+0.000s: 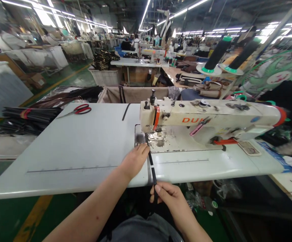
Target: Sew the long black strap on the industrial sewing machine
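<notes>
A narrow black strip [150, 158] runs from under the needle area of the sewing machine [171, 117] toward the table's front edge. My left hand [137, 158] is closed at this strip, fingertips pressed together on it just in front of the presser foot. Below, my right hand [170, 198] pinches a black strip [154, 174] between thumb and fingers at the front edge. A small light gap or mark lies between the two black lengths; whether they join cannot be made out. The lower end hangs past the edge, partly hidden by my fingers.
Red-handled scissors [81, 109] and a short black strip [126, 112] lie on the white table [85, 141]. Bundled black strips [31, 114] sit at left. Thread cones [218, 53] and a green fan [277, 74] stand at right. A fabric-lined bin [141, 92] is behind.
</notes>
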A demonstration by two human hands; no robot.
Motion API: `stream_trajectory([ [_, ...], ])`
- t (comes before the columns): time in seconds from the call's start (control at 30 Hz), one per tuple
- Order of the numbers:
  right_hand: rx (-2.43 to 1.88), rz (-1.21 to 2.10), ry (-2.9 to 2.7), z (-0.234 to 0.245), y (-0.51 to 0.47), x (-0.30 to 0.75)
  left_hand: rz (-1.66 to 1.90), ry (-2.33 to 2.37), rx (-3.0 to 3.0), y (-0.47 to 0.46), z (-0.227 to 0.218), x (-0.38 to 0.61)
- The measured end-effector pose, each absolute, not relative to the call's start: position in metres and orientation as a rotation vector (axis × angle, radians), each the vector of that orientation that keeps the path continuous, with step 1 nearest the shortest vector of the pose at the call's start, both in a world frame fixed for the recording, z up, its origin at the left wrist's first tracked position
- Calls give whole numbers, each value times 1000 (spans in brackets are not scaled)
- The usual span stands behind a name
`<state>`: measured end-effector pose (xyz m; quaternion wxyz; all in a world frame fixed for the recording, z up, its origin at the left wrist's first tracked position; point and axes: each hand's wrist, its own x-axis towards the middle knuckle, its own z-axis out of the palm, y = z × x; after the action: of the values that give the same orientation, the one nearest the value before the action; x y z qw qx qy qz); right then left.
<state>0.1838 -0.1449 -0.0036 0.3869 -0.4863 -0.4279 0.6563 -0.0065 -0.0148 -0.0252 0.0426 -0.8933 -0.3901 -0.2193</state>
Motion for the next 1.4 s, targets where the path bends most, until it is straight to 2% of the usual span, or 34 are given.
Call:
stream_trajectory([
  [0.23,-1239,1691,-1069,-12,-148,184,-691,-1221,-2745,-15,-26,-8],
  [0.8,-1217,1722,-1083,4,-153,185,-616,-1204,-2747,-10,-33,-5],
  [1.13,-1208,1746,-1123,-32,-155,190,-686,-1303,-2717,-9,-27,1],
  [1.4,-1143,1701,-1114,-33,-151,189,-723,-1303,-2708,-11,-29,-2],
])
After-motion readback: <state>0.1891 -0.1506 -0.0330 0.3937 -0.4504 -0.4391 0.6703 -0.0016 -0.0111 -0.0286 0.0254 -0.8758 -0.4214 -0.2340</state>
